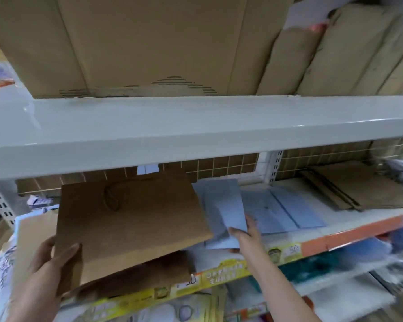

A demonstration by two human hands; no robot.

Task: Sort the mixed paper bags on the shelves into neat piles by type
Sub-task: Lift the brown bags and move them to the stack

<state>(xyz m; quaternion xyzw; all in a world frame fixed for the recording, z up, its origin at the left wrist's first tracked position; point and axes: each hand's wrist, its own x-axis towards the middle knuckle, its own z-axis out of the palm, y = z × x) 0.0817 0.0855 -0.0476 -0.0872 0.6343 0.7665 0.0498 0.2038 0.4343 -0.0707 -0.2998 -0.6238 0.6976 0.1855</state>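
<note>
Brown paper bag [130, 226] with a twine handle is held tilted above the middle shelf [289, 231], the left hand [47, 270] with fingers curled round its lower corner, while the right hand [244, 235] pinches a pale blue-grey bag [223, 205] just beside it, near more blue-grey bags [279, 210].

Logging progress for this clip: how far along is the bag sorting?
Partly done. A flat brown bag pile and flat pale blue bags already lie on the shelf. In hand: left hand grips a brown handled bag, right hand pinches a pale blue bag. Left: mixed bags at far left.
</note>
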